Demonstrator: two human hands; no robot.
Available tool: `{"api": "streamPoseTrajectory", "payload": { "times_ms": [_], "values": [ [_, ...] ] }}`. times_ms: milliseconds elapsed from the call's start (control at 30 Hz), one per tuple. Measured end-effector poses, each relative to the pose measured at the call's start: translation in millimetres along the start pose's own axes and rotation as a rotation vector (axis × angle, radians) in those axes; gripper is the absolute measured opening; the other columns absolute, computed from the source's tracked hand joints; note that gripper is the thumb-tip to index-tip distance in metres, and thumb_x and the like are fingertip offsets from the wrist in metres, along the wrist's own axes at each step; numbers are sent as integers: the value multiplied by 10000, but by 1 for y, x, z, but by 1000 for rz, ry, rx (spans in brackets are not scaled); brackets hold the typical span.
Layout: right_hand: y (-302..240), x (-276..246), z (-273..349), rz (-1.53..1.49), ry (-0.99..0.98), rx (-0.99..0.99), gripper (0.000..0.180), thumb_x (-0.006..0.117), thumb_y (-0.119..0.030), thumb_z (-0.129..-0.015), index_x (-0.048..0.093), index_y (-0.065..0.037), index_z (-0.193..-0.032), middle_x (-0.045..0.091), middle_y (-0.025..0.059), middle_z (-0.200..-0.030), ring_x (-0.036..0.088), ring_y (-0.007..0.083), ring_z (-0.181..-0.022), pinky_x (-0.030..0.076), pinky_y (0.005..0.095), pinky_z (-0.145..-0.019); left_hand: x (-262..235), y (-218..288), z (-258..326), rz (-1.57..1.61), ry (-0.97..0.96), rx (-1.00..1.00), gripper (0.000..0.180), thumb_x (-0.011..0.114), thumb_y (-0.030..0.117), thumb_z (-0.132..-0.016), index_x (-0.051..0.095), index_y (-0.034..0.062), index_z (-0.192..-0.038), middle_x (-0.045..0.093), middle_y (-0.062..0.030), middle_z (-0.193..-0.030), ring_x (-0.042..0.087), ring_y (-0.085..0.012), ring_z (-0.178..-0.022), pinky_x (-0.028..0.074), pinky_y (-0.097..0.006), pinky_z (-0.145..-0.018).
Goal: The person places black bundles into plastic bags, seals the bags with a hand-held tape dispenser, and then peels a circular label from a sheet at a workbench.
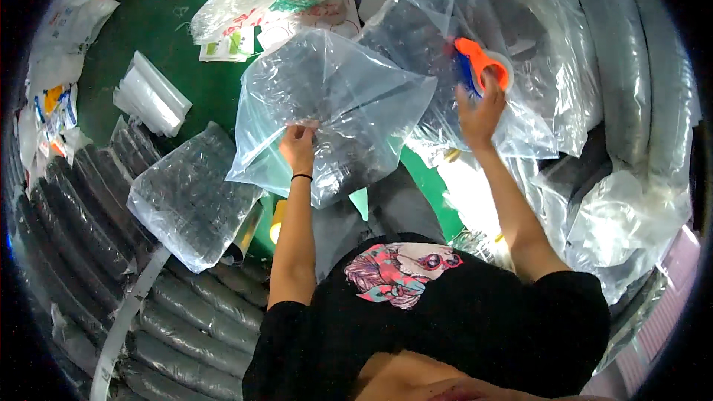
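A large clear plastic bag (334, 82) with dark contents stands in front of me, its film gathered and creased near the middle. My left hand (298, 147) is closed on the gathered film, fingertips pinched together. To the right, my right hand (481, 113) has its fingers at the handle of an orange tape dispenser (471, 50), which carries a roll of tape and a blue part. The fingers are slightly blurred, but some look hooked round the dispenser. Behind it lies another clear plastic bag (416, 26), which also looks dark inside.
A wrapped clear package (194, 197) lies at the left on long dark plastic-wrapped rolls (197, 319). Folded clear film (152, 94) rests on the green floor (167, 0). Printed white bags (271, 4) lie at the back. Thick wrapped coils (624, 52) curve along the right.
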State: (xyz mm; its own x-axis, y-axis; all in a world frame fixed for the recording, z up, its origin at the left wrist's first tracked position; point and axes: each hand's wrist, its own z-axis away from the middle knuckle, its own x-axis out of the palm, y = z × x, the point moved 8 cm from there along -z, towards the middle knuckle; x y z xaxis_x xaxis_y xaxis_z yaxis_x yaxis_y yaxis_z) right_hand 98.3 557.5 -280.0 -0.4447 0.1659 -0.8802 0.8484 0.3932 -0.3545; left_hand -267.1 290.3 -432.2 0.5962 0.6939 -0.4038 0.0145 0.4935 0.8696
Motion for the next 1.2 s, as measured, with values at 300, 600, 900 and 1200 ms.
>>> {"api": "streamPoseTrajectory", "payload": {
  "times_ms": [300,600,900,1200],
  "values": [
    [-33,5,-43,-514,-13,574,154,691,-15,-784,630,-5,-925,629,56,-873,589,196,-774,483,308,-734,-2,10,13,-83,-19,20,159,779,175,-810,742,48,-899,745,-106,-805,716,-222,-702,552,-338,-671],
    [-306,165,125,-194,-857,-832,1134,671,-685,-748,279,26,-1540,177,196,-1651,130,387,-1531,141,507,-1235,-132,61,12,-838,-232,460,506,760,529,-784,729,95,-1043,724,-161,-915,665,-343,-1034,331,-496,-1105],
    [-344,163,140,-164,-887,-740,926,742,-495,-808,342,-111,-1550,211,222,-1634,174,369,-1528,178,494,-1237,-306,211,41,-568,116,439,526,864,235,-697,662,77,-1156,653,-128,-1149,573,-327,-1123,358,-487,-1110],
    [-108,33,85,-290,-185,678,975,931,-403,-649,451,15,-1387,570,200,-1317,556,290,-1195,456,414,-972,1,74,22,-722,-645,688,1248,755,703,-640,199,149,-1610,136,-115,-1679,77,-334,-1551,59,-520,-1245]
  ]
}}
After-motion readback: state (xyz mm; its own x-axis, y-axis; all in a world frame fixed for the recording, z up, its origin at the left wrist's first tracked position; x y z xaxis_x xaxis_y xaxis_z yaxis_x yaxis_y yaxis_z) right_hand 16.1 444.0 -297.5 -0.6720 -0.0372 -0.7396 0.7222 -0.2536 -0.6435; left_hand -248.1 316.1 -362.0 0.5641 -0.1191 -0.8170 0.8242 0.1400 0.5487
